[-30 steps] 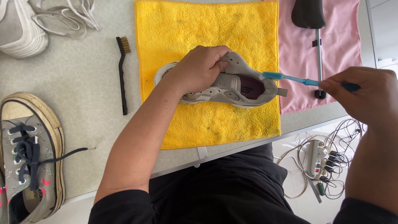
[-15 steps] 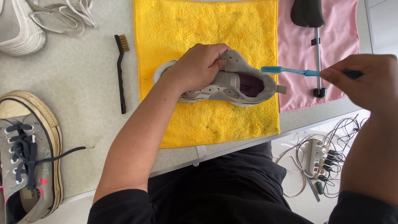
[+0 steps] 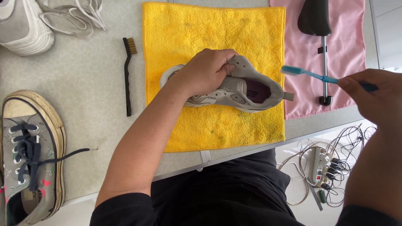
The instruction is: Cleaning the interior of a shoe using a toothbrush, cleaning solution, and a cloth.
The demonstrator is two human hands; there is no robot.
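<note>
The left hand (image 3: 205,73) clamps the grey sneaker (image 3: 234,90) mid-yellow towel (image 3: 217,25), fingers curled over its tongue. The right hand (image 3: 370,94), at 3 o'clock, pinches the blue toothbrush (image 3: 307,74) beyond the heel. Loose grip risks the shoe sliding; flicked bristles could spatter the pink cloth (image 3: 347,37).

The left hand (image 3: 206,72) is reaching forward from a bare forearm stretched diagonally up from the lower left, its fingers curling closed in a clamping grip, knuckles facing up. The right hand (image 3: 372,98) is hovering at the right edge, fingers pinching together, its forearm running down toward the lower right corner
</note>
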